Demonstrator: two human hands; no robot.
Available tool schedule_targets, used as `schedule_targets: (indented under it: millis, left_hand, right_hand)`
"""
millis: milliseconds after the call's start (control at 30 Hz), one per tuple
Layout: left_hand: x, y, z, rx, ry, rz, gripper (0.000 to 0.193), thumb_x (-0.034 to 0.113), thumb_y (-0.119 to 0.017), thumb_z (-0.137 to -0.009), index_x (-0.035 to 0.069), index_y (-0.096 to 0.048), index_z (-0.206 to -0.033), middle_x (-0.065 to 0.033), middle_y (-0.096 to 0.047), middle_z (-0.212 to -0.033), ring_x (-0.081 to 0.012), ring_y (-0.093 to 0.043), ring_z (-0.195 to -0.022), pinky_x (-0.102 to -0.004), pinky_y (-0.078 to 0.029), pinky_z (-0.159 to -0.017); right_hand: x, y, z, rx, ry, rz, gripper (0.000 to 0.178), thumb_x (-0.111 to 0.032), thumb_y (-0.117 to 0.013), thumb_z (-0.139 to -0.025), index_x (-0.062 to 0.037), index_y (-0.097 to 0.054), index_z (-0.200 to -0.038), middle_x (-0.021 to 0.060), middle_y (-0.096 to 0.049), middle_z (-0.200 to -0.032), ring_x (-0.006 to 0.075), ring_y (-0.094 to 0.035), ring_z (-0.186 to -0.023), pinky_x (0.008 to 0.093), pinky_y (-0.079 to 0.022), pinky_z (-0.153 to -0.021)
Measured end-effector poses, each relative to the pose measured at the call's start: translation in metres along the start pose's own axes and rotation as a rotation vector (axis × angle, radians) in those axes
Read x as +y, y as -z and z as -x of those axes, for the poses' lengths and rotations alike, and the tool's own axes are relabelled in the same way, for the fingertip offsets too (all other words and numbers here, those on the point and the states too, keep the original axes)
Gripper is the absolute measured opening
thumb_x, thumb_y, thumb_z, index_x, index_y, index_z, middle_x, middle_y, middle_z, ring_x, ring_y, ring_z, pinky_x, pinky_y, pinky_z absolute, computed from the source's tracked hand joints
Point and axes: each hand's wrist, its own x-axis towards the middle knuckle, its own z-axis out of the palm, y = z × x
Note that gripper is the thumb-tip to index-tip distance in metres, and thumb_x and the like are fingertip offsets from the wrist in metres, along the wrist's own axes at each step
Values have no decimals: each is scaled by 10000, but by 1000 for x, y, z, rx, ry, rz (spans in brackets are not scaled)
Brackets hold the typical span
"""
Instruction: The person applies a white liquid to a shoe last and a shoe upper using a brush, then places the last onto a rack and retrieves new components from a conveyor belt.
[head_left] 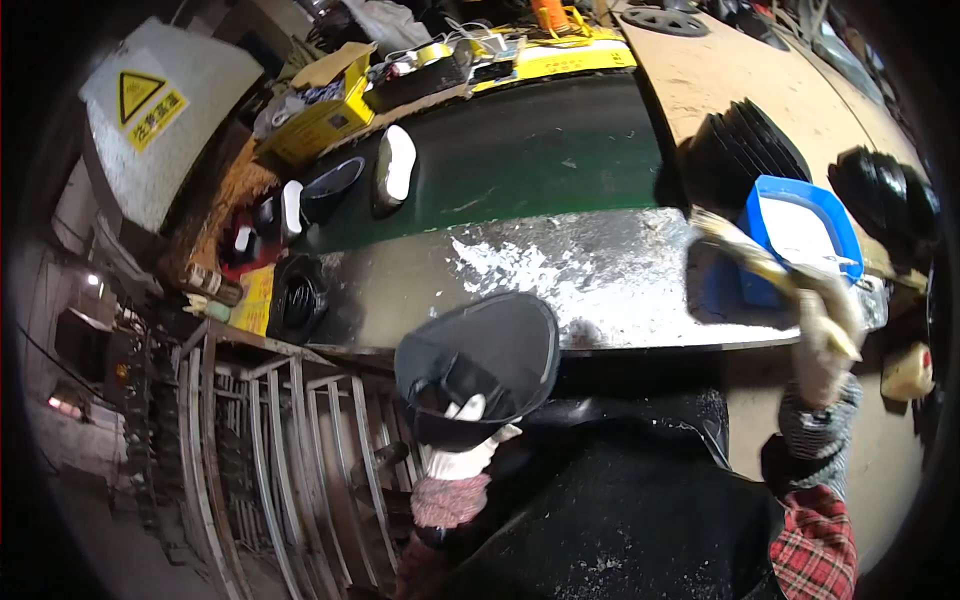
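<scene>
My left hand (463, 455), in a white glove, grips a dark grey and black shoe piece (500, 345) with a broad rounded flap, held in front of the bench edge. Its thumb reaches inside the piece. My right hand (828, 335), gloved and slightly blurred, is closed round a flat, pale wooden-handled brush (740, 247) beside a blue tub (755, 215) of white liquid. The brush points left over the tub's near-left side; whether it touches the rim I cannot tell.
White smears mark the metal bench top (600, 265). On the green belt (520, 150) stands a white-soled shoe (395, 168). Stacked black pieces (745, 150) lie behind the tub. A yellow box (325, 120) stands at back left, a metal rack (270, 420) below left.
</scene>
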Motion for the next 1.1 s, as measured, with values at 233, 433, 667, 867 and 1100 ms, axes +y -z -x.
schedule_targets:
  millis: [233,433,667,867,1100]
  left_hand:
    - [60,-4,-47,-46,506,534,399,23,-572,-924,-16,-531,-1318,-70,-593,-1258,-155,-567,-1113,-282,-457,-949]
    - [47,-11,-57,178,154,1187,418,-2,-525,-939,18,-497,-1356,-120,-569,-1303,-219,-570,-1165,-364,-464,-1006]
    - [59,-63,-79,65,166,983,318,-27,-525,-925,3,-574,-1238,-122,-636,-1183,-242,-623,-1058,-392,-509,-928]
    - [22,-70,-119,-9,-463,291,131,59,-576,-931,23,-654,-1031,-96,-678,-848,-198,-654,-745,-363,-521,-651]
    - [69,-20,-128,83,-106,485,255,198,-620,-961,20,-647,-780,-4,-625,-724,-67,-538,-575,-288,-398,-470]
  right_hand:
    - [-56,-158,-29,-526,215,-506,292,-134,-674,-892,20,-641,-1138,101,-682,-939,190,-647,-823,298,-519,-744]
    - [-21,-129,10,-600,-365,-727,304,-130,-637,-916,102,-627,-1113,118,-692,-886,134,-634,-795,259,-522,-719]
    - [-101,-172,-36,-456,179,-438,273,-167,-611,-936,32,-645,-1119,75,-661,-742,136,-619,-627,264,-499,-573]
    - [-138,-141,-4,-830,716,-562,368,-248,-699,-872,7,-634,-1130,48,-592,-667,208,-624,-585,341,-515,-562]
    - [-37,-68,9,-711,-46,-493,244,-141,-646,-913,26,-653,-1090,90,-692,-849,141,-660,-698,287,-550,-630]
